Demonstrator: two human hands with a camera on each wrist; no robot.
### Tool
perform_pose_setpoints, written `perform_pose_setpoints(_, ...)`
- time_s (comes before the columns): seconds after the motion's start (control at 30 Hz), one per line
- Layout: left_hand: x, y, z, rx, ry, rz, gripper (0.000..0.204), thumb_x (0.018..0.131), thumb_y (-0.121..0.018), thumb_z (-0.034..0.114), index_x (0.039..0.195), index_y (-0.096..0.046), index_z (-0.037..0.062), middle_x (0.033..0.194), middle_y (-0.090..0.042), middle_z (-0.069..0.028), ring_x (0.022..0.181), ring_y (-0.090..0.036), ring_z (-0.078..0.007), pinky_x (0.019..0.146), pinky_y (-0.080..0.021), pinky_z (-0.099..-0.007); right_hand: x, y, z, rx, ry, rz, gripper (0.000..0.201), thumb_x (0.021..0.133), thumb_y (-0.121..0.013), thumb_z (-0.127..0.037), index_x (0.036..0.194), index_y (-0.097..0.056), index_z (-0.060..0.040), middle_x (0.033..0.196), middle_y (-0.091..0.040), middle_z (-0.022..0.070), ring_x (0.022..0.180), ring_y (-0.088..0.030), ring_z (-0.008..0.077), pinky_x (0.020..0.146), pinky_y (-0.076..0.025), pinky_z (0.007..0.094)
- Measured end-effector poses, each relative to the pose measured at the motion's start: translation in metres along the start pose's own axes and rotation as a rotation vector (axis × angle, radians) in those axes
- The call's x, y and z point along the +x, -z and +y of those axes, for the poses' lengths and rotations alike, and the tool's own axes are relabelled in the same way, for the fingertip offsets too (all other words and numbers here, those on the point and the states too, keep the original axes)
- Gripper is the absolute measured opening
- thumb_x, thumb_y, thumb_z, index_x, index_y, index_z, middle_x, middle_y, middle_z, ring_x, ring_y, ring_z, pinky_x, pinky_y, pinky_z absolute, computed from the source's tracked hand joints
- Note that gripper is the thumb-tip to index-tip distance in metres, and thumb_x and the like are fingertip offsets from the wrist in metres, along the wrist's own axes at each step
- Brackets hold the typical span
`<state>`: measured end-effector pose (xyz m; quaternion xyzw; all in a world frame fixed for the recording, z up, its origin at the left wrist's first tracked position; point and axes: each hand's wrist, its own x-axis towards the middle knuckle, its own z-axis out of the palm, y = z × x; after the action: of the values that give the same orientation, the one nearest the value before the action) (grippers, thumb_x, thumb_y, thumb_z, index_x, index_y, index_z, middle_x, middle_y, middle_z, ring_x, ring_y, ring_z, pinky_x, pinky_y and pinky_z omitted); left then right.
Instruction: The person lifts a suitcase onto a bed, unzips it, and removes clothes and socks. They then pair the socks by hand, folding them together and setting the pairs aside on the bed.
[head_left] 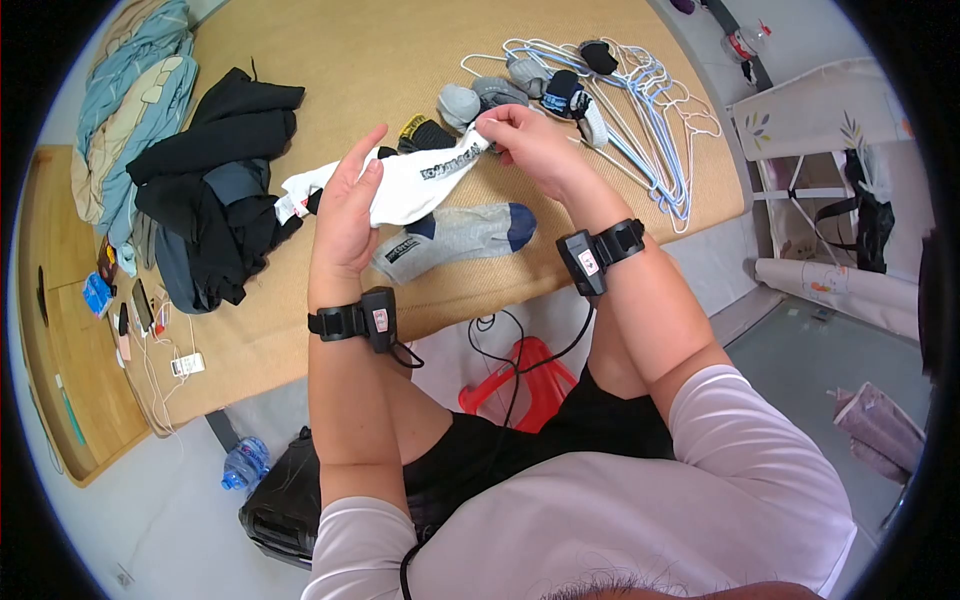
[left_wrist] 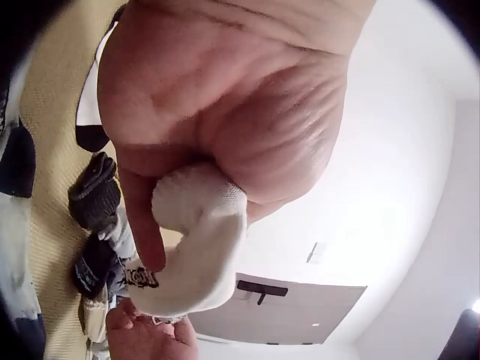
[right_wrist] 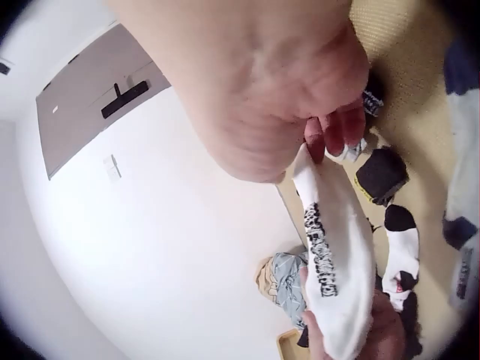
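A white sock (head_left: 425, 185) with dark lettering is stretched between both hands above the bed mat. My left hand (head_left: 345, 215) holds its near end between thumb and fingers; in the left wrist view the sock (left_wrist: 206, 262) passes out from under the palm. At the other end, my right hand (head_left: 535, 150) pinches the sock's tip between thumb and fingertips. Beneath lies a grey sock (head_left: 465, 240) with navy heel and toe. Another white sock (right_wrist: 403, 251) with black patches lies on the mat beyond the left hand. A dark sock bundle (head_left: 425, 135) with yellow trim sits just behind.
Several rolled socks (head_left: 500, 93) lie at the back beside a heap of white and blue hangers (head_left: 650, 120). Dark clothes (head_left: 215, 190) pile up on the left, with a patterned blanket (head_left: 140, 110) behind. Cables and a white charger (head_left: 187, 365) lie at the front left.
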<state>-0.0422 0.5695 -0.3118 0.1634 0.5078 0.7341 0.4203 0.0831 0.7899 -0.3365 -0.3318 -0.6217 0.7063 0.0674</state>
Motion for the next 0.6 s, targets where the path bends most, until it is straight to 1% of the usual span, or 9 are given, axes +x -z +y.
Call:
perform_pose_setpoints(0.07, 0.001, 0.002, -0.002, 0.001, -0.015, 0.026, 0.045, 0.105, -0.052, 0.013, 0.148, -0.046, -0.0005, 0.115, -0.069, -0.0094, 0.101, -0.066, -0.0127, 0.09, -0.052, -0.0267, 0.002, 0.0, 0.007, 0.036, 0.034, -0.02, 0.025, 0.1, -0.061, -0.019, 0.118, -0.065, -0.0033, 0.095, -0.065, 0.0003, 0.076, -0.054, 0.0078, 0.068, -0.045, 0.0224)
perform_pose_setpoints(0.17, 0.005, 0.016, -0.01, 0.164, -0.057, 0.044, 0.042, 0.105, -0.054, 0.018, 0.141, -0.052, -0.0032, 0.119, -0.069, -0.0104, 0.107, -0.066, -0.0155, 0.095, -0.051, -0.0286, 0.009, 0.001, 0.016, 0.041, 0.063, 0.008, 0.028, 0.097, -0.063, -0.014, 0.122, -0.064, -0.001, 0.096, -0.065, 0.0012, 0.076, -0.054, 0.0085, 0.069, -0.045, 0.0223)
perform_pose_setpoints(0.23, 0.007, 0.023, -0.013, 0.243, -0.11, 0.089, 0.033, 0.106, -0.054, 0.017, 0.13, -0.06, -0.0036, 0.116, -0.07, -0.0105, 0.103, -0.066, -0.0141, 0.091, -0.052, -0.0274, 0.011, 0.002, 0.019, 0.031, 0.078, 0.044, 0.03, 0.096, -0.063, -0.011, 0.124, -0.064, -0.0001, 0.096, -0.066, 0.0018, 0.076, -0.055, 0.0091, 0.068, -0.046, 0.0228)
perform_pose_setpoints(0.3, 0.008, 0.023, -0.015, 0.256, -0.129, 0.145, 0.03, 0.105, -0.054, 0.016, 0.128, -0.061, -0.0036, 0.114, -0.071, -0.0107, 0.101, -0.066, -0.0138, 0.089, -0.052, -0.0269, 0.006, 0.002, 0.012, -0.066, 0.007, 0.093, 0.027, 0.095, -0.058, -0.007, 0.12, -0.064, 0.0022, 0.094, -0.066, 0.0035, 0.075, -0.055, 0.0101, 0.067, -0.046, 0.0245)
perform_pose_setpoints(0.37, 0.01, 0.021, -0.015, 0.267, -0.147, 0.2, 0.028, 0.105, -0.055, 0.014, 0.126, -0.062, -0.0036, 0.112, -0.071, -0.011, 0.098, -0.066, -0.0134, 0.087, -0.052, -0.0264, 0.006, 0.002, 0.009, -0.09, 0.01, 0.132, 0.026, 0.096, -0.053, -0.008, 0.117, -0.063, 0.0024, 0.095, -0.066, 0.0047, 0.076, -0.057, 0.0115, 0.069, -0.049, 0.0259)
perform_pose_setpoints(0.43, 0.01, 0.019, -0.014, 0.403, -0.142, 0.262, 0.027, 0.103, -0.058, 0.01, 0.126, -0.061, -0.003, 0.109, -0.071, -0.0104, 0.095, -0.066, -0.0128, 0.083, -0.052, -0.0253, 0.005, 0.0, 0.005, -0.114, 0.013, 0.169, 0.025, 0.096, -0.049, -0.008, 0.115, -0.062, 0.0027, 0.096, -0.066, 0.0059, 0.077, -0.058, 0.013, 0.071, -0.051, 0.0273)
perform_pose_setpoints(0.5, 0.01, 0.017, -0.014, 0.339, -0.141, 0.267, 0.027, 0.102, -0.058, 0.008, 0.126, -0.061, -0.0029, 0.108, -0.071, -0.0099, 0.094, -0.066, -0.0124, 0.082, -0.052, -0.0249, -0.002, -0.006, -0.004, 0.26, 0.049, 0.129, 0.03, 0.097, -0.042, -0.012, 0.113, -0.061, 0.0043, 0.102, -0.068, 0.0097, 0.082, -0.065, 0.0178, 0.072, -0.056, 0.0305)
perform_pose_setpoints(0.53, 0.01, 0.016, -0.014, 0.274, -0.143, 0.268, 0.026, 0.101, -0.059, 0.007, 0.126, -0.061, -0.0028, 0.106, -0.07, -0.0094, 0.092, -0.066, -0.0121, 0.081, -0.052, -0.0244, -0.003, -0.008, -0.006, 0.259, 0.05, 0.129, 0.03, 0.097, -0.042, -0.012, 0.113, -0.061, 0.0043, 0.102, -0.068, 0.0097, 0.082, -0.065, 0.0178, 0.072, -0.056, 0.0305)
perform_pose_setpoints(0.6, 0.011, 0.019, -0.018, 0.23, -0.121, 0.23, 0.027, 0.101, -0.059, 0.008, 0.126, -0.061, -0.0022, 0.106, -0.07, -0.0084, 0.092, -0.066, -0.0115, 0.08, -0.051, -0.0242, -0.003, -0.01, -0.009, 0.64, 0.004, 0.01, 0.03, 0.099, -0.038, -0.014, 0.117, -0.058, 0.0014, 0.106, -0.068, 0.0113, 0.083, -0.067, 0.0187, 0.074, -0.058, 0.0319)
